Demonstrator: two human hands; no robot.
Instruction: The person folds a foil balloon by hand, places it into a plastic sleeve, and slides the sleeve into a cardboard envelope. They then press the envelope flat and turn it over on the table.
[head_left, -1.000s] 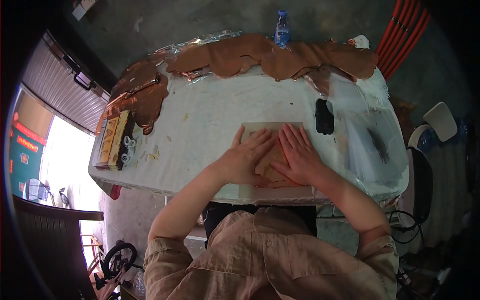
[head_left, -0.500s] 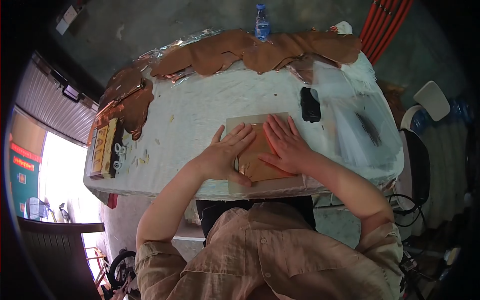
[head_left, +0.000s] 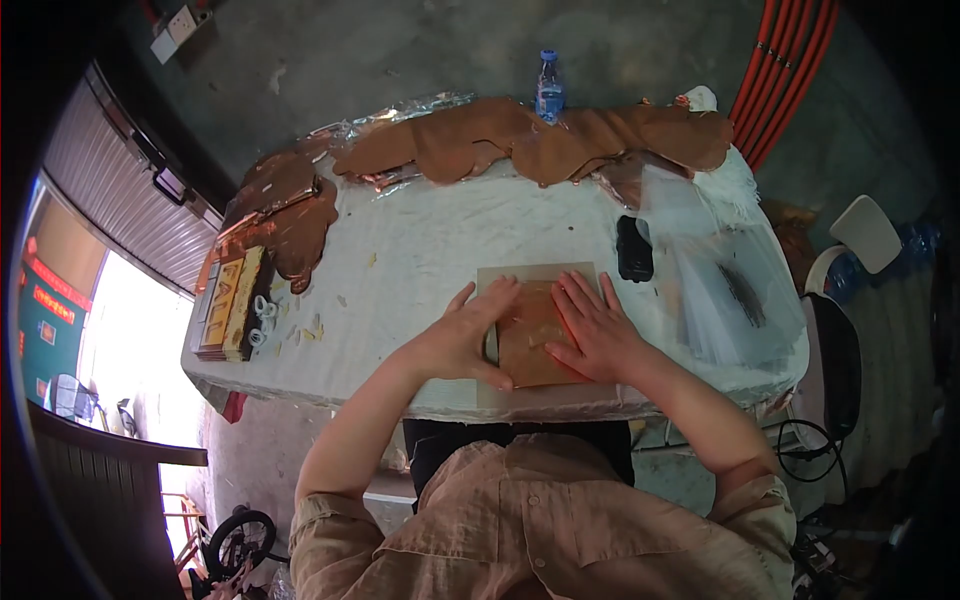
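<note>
A brown rectangular sheet [head_left: 528, 352] with a shiny, see-through layer over part of it lies on a larger beige-grey backing sheet [head_left: 498, 398] at the table's near edge. My left hand [head_left: 468, 335] rests along the left side of the brown sheet, fingers stretched and thumb apart, holding nothing. Flat on the right part of the same sheet is my right hand [head_left: 598, 338], its fingers pointing away from me and its thumb spread toward the middle. Both palms hide parts of the sheet's side edges.
Brown, leather-like pieces [head_left: 470, 140] line the far edge, with a water bottle [head_left: 549, 92] behind. A black object [head_left: 634, 248] and clear plastic sheets [head_left: 715, 300] lie right. At left are a yellow-gold stack [head_left: 232, 300], white loops [head_left: 263, 320] and small scraps [head_left: 312, 328].
The whole view has shifted, so the table appears lower and further right. My left hand has slid slightly left on the sheet; my right hand stays flat in nearly the same place.
</note>
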